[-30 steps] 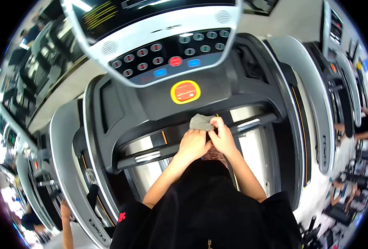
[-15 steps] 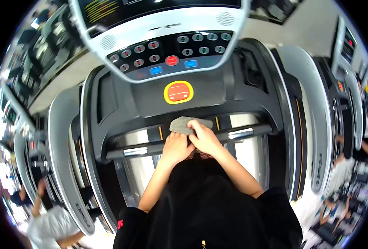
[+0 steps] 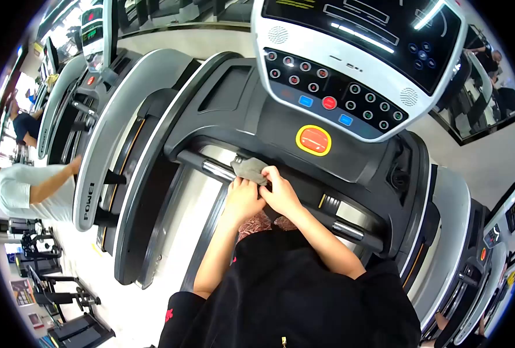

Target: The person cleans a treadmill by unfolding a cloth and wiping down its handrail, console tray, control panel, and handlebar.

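Observation:
A grey-green cloth [image 3: 250,169] is bunched up in front of me, just over the black front handlebar [image 3: 309,213] of a treadmill. My left hand [image 3: 243,200] has its fingers closed at the cloth's lower edge, and the fingertips are partly hidden there. Pinched on the cloth's right side is my right hand [image 3: 280,192], its thumb close to the left hand. Beyond the cloth, on the dark treadmill deck, sits a red button with a yellow rim [image 3: 313,140]. The light-grey console [image 3: 333,69] with its rows of small buttons stands above that.
More treadmills stand on both sides, one with a grey side rail [image 3: 124,116] on the left. A person in a white shirt [image 3: 34,191] is at the left treadmill. Black gym equipment [image 3: 54,296] stands at lower left. Metal sensor plates [image 3: 348,230] sit on the handlebar.
My view has turned leftward, so the treadmill now appears slanted and its console sits farther right. Both hands stay on the cloth, which now lies nearer the handlebar's left metal plate.

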Tool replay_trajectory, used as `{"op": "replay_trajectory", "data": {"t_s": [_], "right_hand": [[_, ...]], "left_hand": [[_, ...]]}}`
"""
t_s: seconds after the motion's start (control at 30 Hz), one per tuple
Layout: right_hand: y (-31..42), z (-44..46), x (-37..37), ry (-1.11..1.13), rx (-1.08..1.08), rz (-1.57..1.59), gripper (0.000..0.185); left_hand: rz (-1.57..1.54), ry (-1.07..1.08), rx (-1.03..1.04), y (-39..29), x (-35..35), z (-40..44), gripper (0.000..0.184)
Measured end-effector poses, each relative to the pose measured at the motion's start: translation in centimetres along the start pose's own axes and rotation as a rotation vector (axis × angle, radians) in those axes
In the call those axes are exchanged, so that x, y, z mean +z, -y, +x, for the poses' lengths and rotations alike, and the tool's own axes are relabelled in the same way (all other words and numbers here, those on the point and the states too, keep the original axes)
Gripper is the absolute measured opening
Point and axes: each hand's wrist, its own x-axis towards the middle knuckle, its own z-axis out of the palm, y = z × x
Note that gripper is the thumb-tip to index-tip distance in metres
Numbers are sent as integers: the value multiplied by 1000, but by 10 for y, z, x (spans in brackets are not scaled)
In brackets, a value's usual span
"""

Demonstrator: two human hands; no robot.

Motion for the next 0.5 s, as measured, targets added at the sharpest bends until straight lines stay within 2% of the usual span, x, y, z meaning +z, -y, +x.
{"op": "replay_trajectory", "data": {"t_s": [0.1,0.13,0.17,0.23,0.27,0.33,0.4,0.5], "right_hand": [[-19,-24,-30,-96,79,-9,37],[-26,-34,-44,-161,35,-8,36],[-30,-47,-60,-169,83,9,33],[-37,-78,-91,-235,111,23,30],[-39,-96,-103,-286,124,15,28],[-43,-129,-123,-434,185,-13,25],[-50,-142,-128,-502,236,3,26],[-47,-143,-124,-552,284,40,27]], "left_hand": [[51,133,86,-32,15,12,56],[54,142,156,-42,25,16,54],[42,148,246,-56,31,18,48],[113,358,336,-87,41,25,46],[32,314,429,-97,54,23,45],[-1,448,573,-129,79,21,45],[-20,597,603,-143,88,25,47],[-52,607,621,-144,84,25,48]]}}
